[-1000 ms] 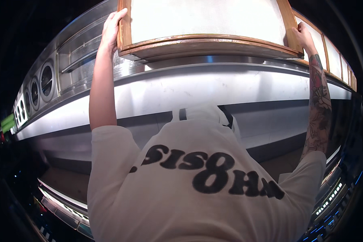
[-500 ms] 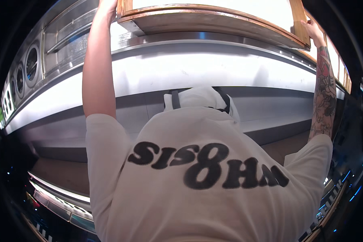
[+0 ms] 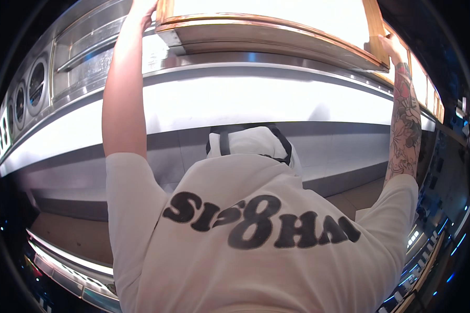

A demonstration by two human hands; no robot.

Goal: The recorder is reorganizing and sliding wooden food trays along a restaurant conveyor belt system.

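Note:
A wooden-framed box [image 3: 277, 34] with a bright white, overexposed middle spans the top of the view, above a metal counter edge. My left hand [image 3: 147, 14] grips its left upright, partly cut off by the upper border. Around the right upright [image 3: 373, 31] my right hand [image 3: 394, 47] is closed, its thumb side showing. Both arms reach forward, raised and apart. The box's upper part lies outside the picture, and what is inside it is lost in glare.
A steel counter [image 3: 109, 96] with a recessed bay runs behind. Round dark openings [image 3: 36, 86] line its left end. Below its edge is a white lit front panel [image 3: 235, 96], then a grey ledge [image 3: 344, 151]. More wooden frames [image 3: 428, 86] stand beyond my right hand.
The whole view has shifted, so the box, counter and both hands appear slightly lower, with the right side moved left. Both hands keep their hold on the box.

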